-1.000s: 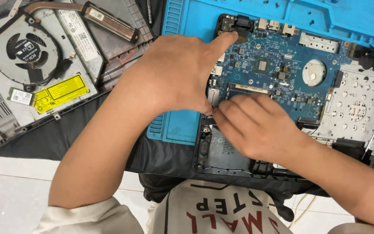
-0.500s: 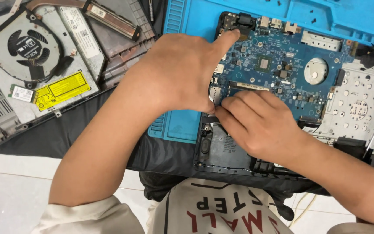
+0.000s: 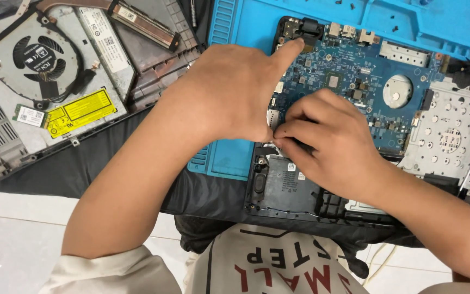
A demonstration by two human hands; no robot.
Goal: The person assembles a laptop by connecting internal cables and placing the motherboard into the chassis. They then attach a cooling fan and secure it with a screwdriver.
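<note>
Two hands are seen over an opened laptop base (image 3: 300,190) lying on a blue work mat (image 3: 229,158). Nearest, the right hand (image 3: 327,144) is curled, its fingers (image 3: 292,130) pinched together at the lower left edge of the blue circuit board (image 3: 354,81); what they grip cannot be told. The left hand (image 3: 235,92) is pressed flat beside it, forefinger stretched onto the board's upper corner. Farther left, a cooling fan (image 3: 33,60) is set in a second opened case.

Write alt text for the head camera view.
Two bare hands meet over a blue laptop motherboard: left hand pressing it, right hand pinching something small at its lower edge. A cooling fan lies to the left.
</note>
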